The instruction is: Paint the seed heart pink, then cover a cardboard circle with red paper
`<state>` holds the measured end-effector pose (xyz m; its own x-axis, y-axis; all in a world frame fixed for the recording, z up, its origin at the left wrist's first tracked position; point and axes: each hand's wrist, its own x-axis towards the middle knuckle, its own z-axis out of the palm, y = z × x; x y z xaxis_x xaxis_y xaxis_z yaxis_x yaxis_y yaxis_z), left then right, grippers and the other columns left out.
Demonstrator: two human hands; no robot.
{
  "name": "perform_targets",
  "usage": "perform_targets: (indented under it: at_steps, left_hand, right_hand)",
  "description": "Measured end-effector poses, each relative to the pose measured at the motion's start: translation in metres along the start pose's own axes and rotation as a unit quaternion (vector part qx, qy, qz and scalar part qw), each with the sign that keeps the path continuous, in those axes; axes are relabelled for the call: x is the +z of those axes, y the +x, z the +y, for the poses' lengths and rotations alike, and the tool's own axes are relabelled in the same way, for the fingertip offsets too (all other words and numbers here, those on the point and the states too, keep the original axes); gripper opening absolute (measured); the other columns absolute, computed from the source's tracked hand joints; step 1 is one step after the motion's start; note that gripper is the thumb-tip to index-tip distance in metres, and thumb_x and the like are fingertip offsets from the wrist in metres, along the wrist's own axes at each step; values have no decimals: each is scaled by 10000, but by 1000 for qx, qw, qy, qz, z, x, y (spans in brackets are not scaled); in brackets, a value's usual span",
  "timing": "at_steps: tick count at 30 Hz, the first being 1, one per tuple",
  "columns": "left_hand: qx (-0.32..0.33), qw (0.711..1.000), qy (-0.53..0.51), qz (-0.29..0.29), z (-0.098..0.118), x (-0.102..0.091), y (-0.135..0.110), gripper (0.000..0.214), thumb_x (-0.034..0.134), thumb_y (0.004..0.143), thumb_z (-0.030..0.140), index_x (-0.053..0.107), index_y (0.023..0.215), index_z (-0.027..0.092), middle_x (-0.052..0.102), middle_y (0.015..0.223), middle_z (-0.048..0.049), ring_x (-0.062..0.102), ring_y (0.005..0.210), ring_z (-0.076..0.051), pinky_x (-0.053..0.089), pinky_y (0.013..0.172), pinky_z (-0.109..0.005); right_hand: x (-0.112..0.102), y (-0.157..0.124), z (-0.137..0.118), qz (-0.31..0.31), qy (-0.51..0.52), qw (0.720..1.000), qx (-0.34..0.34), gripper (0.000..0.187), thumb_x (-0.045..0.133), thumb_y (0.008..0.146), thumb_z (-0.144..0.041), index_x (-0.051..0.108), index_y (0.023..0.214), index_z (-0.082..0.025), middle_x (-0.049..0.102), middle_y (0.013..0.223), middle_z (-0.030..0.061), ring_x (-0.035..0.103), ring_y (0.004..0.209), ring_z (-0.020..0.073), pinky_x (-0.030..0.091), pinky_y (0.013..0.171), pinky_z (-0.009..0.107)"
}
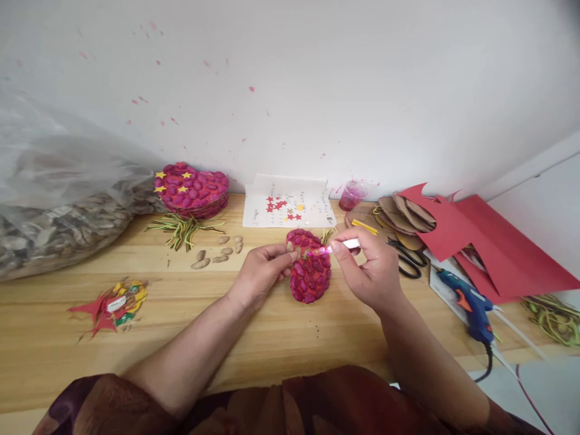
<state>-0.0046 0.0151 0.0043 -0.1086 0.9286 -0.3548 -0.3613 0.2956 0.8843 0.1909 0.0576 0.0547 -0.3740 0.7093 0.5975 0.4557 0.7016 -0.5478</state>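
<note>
My left hand (267, 266) has its thumb and fingers closed at the left edge of a red shape covered in magenta-painted peanuts (310, 278), which lies on the table. A few peanuts across its middle are still plain tan. From the right, my right hand (369, 263) pinches a white-handled paintbrush (351, 243), and the brush's magenta tip touches the peanuts near the middle. Green yarn (327, 235) sticks out at the shape's upper right. Several loose unpainted peanuts (220, 258) lie left of my left hand.
A yarn-tailed stack of magenta pieces (193, 190) stands behind the peanuts. A paper with stars (254, 211) and a cup of magenta paint (353, 196) sit by the wall. Black scissors (410, 260), a blue glue gun (473, 305) and red card (512, 254) lie right; a peanut bag (67, 223) fills the left.
</note>
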Motion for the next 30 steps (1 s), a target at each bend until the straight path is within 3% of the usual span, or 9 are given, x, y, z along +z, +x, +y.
perform_targets:
  at_steps: [9, 14, 21, 30]
  left_hand:
    - [-7, 999, 46, -20, 5, 2, -3, 312, 884, 626, 415, 719, 644, 152, 565, 540, 28, 400, 494, -70, 288, 488, -229]
    - [-14, 999, 33, -4, 8, 3, -6, 237, 871, 595, 341, 737, 659, 156, 592, 553, 18, 418, 496, -76, 285, 485, -232]
    - [-7, 1000, -9, 14, 7, 2, -4, 311, 881, 576, 365, 723, 713, 135, 627, 624, 1, 473, 504, -75, 267, 483, -222]
    - [-7, 1000, -29, 9, 6, 2, -4, 317, 888, 581, 350, 720, 732, 128, 621, 640, 7, 470, 509, -65, 250, 485, -215]
  right_hand:
    - [3, 1, 0, -18, -2, 1000, 1, 34, 632, 919, -218, 636, 885, -214, 667, 759, -7, 607, 657, 128, 491, 624, 272]
    - [1, 1, 0, -16, 7, 1000, 1, 23, 635, 919, -209, 635, 899, -219, 672, 765, -9, 599, 657, 127, 481, 627, 273]
    - [1, 0, -1, 26, 27, 999, 2, 39, 633, 922, -185, 642, 917, -222, 688, 804, -7, 611, 698, 132, 480, 669, 275]
    - [-1, 1, 3, 27, 41, 998, 25, 31, 620, 937, -209, 645, 924, -220, 673, 806, 0, 591, 710, 143, 463, 677, 296]
